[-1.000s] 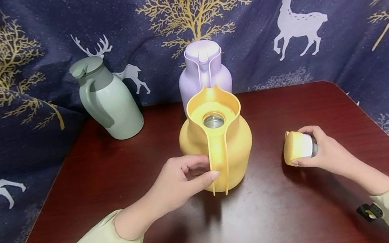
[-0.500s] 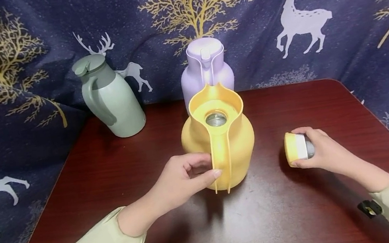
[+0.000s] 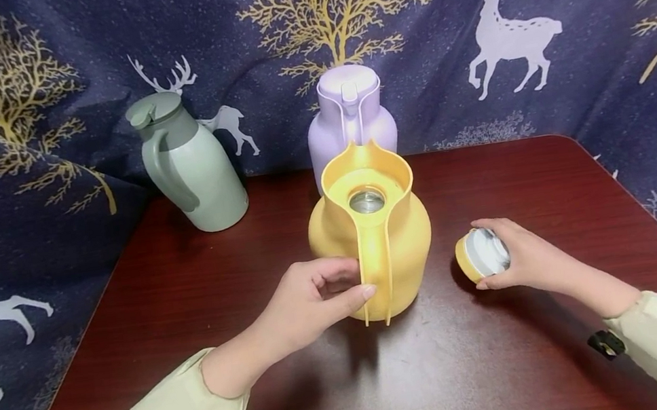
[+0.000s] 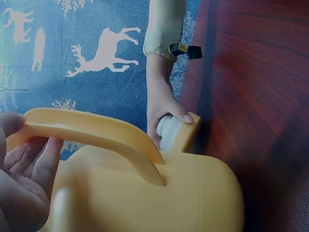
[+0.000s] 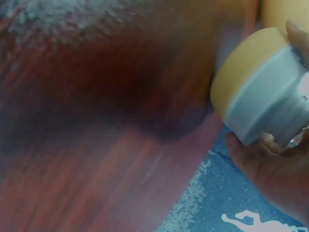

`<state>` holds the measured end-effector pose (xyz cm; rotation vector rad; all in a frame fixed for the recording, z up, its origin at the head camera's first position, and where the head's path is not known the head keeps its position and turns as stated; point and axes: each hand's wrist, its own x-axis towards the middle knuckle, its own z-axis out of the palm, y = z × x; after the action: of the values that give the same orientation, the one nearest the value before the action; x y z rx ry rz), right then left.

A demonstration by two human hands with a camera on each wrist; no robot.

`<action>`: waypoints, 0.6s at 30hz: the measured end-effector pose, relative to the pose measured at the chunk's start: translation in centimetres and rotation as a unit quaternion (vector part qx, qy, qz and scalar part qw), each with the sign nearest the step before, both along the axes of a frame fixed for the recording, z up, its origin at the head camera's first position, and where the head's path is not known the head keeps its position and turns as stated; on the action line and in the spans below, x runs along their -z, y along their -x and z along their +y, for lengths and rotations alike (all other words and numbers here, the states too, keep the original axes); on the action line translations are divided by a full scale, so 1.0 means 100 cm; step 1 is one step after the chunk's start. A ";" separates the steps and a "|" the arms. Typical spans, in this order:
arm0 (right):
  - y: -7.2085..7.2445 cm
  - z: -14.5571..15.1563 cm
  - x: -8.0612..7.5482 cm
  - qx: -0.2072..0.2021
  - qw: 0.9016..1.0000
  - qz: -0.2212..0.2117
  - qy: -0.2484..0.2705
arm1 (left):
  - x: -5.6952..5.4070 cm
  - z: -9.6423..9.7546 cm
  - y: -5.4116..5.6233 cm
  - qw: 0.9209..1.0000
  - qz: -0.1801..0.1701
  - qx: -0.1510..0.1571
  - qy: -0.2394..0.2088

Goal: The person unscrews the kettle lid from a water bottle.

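A yellow thermos jug (image 3: 397,244) stands lidless at the middle of the table, its round metal-lined mouth showing in the head view. My left hand (image 3: 310,303) grips the jug's handle (image 4: 96,130), thumb on one side and fingers on the other. Right of the jug, my right hand (image 3: 525,252) holds the yellow and white lid (image 3: 467,260) by its edge, just above the table. The lid is tipped on its side, its pale underside towards the jug's near side. In the right wrist view the lid (image 5: 251,72) shows a yellow top, a white band and a narrower grey neck.
A lilac thermos jug (image 3: 348,117) stands right behind the yellow one, partly hidden by it. At the back left is a green thermos jug (image 3: 201,173). The dark red table (image 3: 498,184) ends at a blue patterned cloth (image 3: 412,85).
My right hand has moved a little left towards the jug and turned the lid, so more of its underside shows. My left hand keeps its grip on the handle.
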<state>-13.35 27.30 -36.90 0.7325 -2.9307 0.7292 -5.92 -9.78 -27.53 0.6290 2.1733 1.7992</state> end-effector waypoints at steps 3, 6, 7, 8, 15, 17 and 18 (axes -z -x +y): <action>0.002 -0.002 0.001 -0.004 1.000 -0.005 -0.005 | 0.000 0.000 -0.001 1.000 -0.001 -0.006 -0.003; 0.002 -0.002 0.002 -0.010 1.000 -0.012 -0.012 | 0.001 0.001 -0.002 1.000 -0.008 -0.008 -0.006; 0.001 -0.002 0.003 -0.011 1.000 -0.016 -0.014 | 0.001 0.001 -0.003 1.000 -0.012 -0.007 -0.009; 0.000 -0.002 0.003 -0.012 1.000 -0.018 -0.017 | 0.001 0.001 -0.003 1.000 -0.014 -0.006 -0.010; -0.001 -0.002 -0.001 -0.013 0.999 -0.025 -0.033 | -0.008 0.001 0.000 0.999 -0.047 -0.006 0.012; -0.001 -0.001 -0.001 -0.016 0.999 -0.022 -0.030 | -0.011 0.001 0.003 0.997 -0.071 0.000 0.012; -0.002 0.000 0.000 -0.018 0.999 -0.020 -0.030 | -0.012 0.001 0.004 0.997 -0.082 0.004 0.011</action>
<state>-13.16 27.28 -36.90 0.7855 -2.9946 0.6689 -6.34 -9.72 -26.36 0.4676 2.0760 1.7532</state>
